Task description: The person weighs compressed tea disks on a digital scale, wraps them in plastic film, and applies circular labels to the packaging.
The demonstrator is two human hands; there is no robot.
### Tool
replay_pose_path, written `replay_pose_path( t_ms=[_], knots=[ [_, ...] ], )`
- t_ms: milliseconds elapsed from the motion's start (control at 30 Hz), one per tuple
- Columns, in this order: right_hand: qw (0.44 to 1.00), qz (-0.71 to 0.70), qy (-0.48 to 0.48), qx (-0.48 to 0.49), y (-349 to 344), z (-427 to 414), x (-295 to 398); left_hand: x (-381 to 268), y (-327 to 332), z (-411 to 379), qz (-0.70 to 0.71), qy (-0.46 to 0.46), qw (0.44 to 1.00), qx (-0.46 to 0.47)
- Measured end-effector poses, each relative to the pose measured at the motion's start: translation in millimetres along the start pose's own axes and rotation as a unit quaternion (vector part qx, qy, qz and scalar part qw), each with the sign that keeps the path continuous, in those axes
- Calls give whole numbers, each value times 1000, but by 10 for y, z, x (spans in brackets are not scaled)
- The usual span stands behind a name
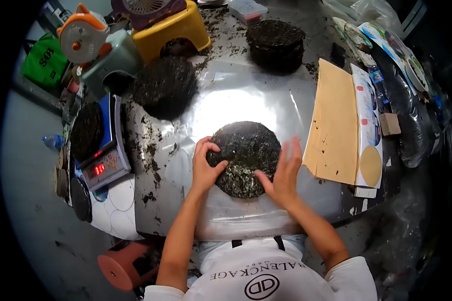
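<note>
A dark, round, flat cake of what looks like dried seaweed (246,150) lies before me on a clear plastic sheet (226,220) over the metal tabletop. My left hand (206,167) cups its left rim, with curled fingers and thumb on the upper face. On the other side, my right hand (286,177) is slightly blurred, its fingers spread and raised along the right rim. The right thumb points in over the cake's lower right part; whether it touches is hard to tell.
More dark cakes lie at the back left (167,86), stacked at the back (275,45), and on a digital scale (105,165) with a lit display. Brown paper sheets (333,124) lie right. A yellow stool (169,34) and a small fan (79,37) stand back left. Dark crumbs are scattered about.
</note>
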State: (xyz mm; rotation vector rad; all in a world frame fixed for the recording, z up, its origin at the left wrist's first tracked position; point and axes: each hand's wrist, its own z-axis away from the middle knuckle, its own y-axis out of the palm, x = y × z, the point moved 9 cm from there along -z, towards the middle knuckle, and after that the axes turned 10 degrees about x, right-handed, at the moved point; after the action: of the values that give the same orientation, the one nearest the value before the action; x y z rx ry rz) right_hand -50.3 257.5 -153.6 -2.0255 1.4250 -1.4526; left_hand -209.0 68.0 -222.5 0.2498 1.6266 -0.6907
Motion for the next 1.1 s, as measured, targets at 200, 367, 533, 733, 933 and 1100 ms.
replay_pose_path(
  t_ms=[200,367,533,733,933,1100],
  knots=[
    [918,91,-186,340,639,196,226,-373,-144,707,-237,127,962,40],
    [924,84,-208,310,645,220,285,-386,158,1826,-366,274,855,246],
    [935,46,-199,290,625,222,260,-442,88,1735,-362,228,895,129],
    [931,57,-235,272,580,252,285,-696,973,1942,-436,324,761,355],
    [918,20,-219,331,563,539,564,-626,1170,2324,-535,352,724,256],
    [918,56,-211,331,565,742,550,-850,540,2181,-342,255,861,277]
  ],
)
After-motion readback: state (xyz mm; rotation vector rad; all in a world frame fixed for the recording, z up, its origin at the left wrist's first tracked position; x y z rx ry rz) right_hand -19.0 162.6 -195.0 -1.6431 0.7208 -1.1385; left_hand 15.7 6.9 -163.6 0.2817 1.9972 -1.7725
